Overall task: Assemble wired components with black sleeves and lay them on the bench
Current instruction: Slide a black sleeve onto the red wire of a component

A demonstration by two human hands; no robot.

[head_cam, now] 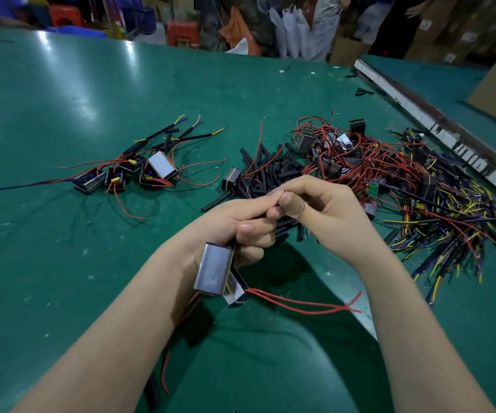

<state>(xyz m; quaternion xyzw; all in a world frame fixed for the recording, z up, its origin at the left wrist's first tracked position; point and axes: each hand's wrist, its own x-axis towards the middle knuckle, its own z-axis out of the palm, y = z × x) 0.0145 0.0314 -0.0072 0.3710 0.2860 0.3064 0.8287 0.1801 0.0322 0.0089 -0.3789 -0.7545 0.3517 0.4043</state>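
below the left hand [248, 231], its held component [215, 269] hangs; right hand [315, 210] perhaps pinching wire.

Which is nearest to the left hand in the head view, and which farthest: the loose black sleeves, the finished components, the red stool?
1. Loose black sleeves, just beyond the left hand.
2. Finished components, on the bench farther left.
3. Red stool, past the bench's far edge.
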